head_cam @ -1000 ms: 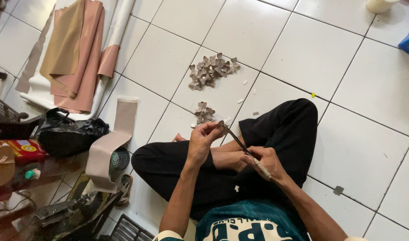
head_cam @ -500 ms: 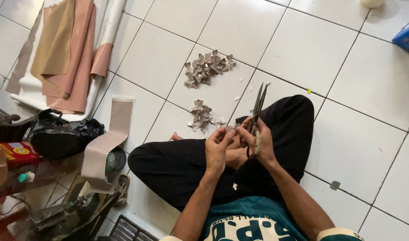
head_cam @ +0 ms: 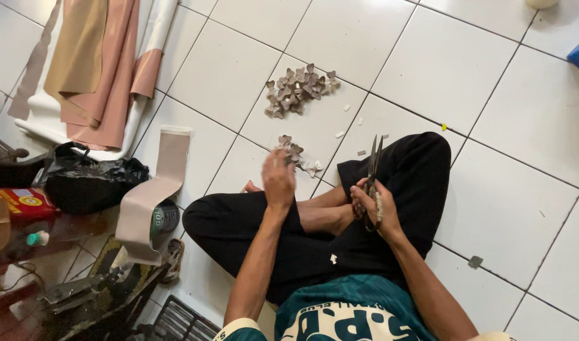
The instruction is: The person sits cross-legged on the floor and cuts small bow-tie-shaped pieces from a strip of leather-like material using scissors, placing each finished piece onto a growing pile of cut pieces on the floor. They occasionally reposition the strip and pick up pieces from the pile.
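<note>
Right hand (head_cam: 372, 211), frame centre: clenched on scissors (head_cam: 372, 169), blades up and shut, clear of legs. Left hand (head_cam: 278, 179), centre: blurred, grip cannot be told, over small pile of cut pieces (head_cam: 295, 153); larger pile (head_cam: 300, 87) above it

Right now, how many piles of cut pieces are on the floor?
2. The larger pile lies farther out on the white tiles; the smaller pile sits just beyond the left hand, partly hidden by it. A few loose scraps lie between.

Red box (head_cam: 17, 203) far left, perhaps carton.
</note>
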